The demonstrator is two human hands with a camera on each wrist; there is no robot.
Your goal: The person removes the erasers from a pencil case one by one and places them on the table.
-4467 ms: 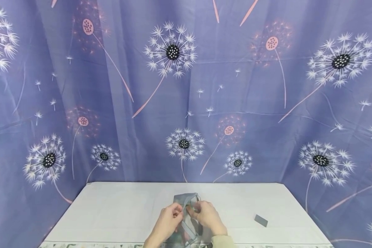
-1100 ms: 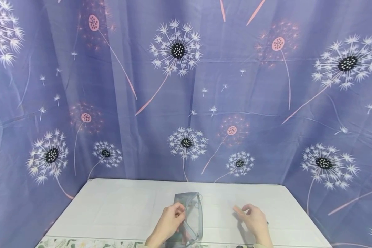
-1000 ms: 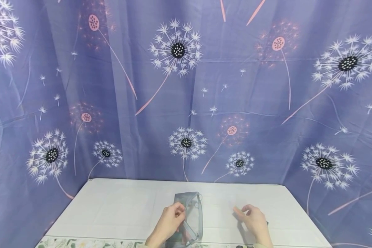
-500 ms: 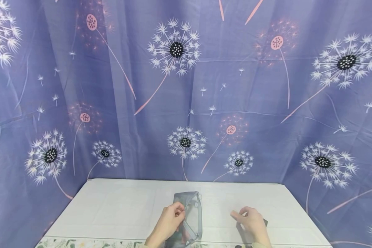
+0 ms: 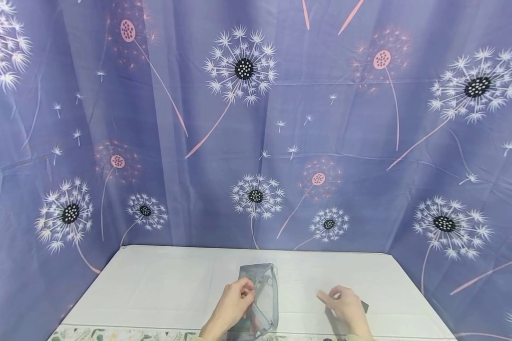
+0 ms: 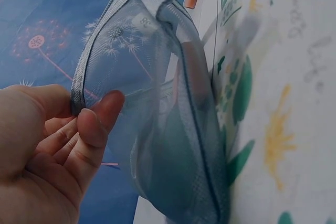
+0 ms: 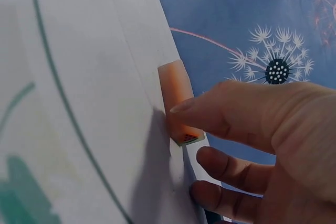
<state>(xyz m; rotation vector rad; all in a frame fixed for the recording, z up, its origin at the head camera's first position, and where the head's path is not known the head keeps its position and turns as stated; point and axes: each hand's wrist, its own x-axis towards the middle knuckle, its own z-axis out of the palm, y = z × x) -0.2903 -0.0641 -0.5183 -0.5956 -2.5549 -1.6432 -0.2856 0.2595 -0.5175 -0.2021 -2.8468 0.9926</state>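
Observation:
My left hand (image 5: 230,305) pinches the zipped edge of a grey-blue mesh zip pouch (image 5: 268,298), holding its mouth apart. Through the mesh in the left wrist view, a pinkish item and a greenish item show inside the pouch (image 6: 173,150); their kinds are unclear. To the right, my right hand (image 5: 347,305) grips a small orange block (image 5: 324,297) between thumb and fingers, just over the table. In the right wrist view the orange block (image 7: 178,93) looks eraser-like, its end edged green with dark dots. Some fingers are hidden behind it.
A small dark grey rectangular piece (image 5: 364,307) lies on the white table (image 5: 175,284), partly hidden by my right hand. A floral-patterned strip (image 5: 123,334) runs along the near edge. A purple-blue dandelion curtain (image 5: 290,132) hangs behind and at the sides.
Earlier both hands were at the pouch; my right hand has since moved right and now holds the orange block. Over the last second it has shifted slightly left and nearer. My left hand stays put.

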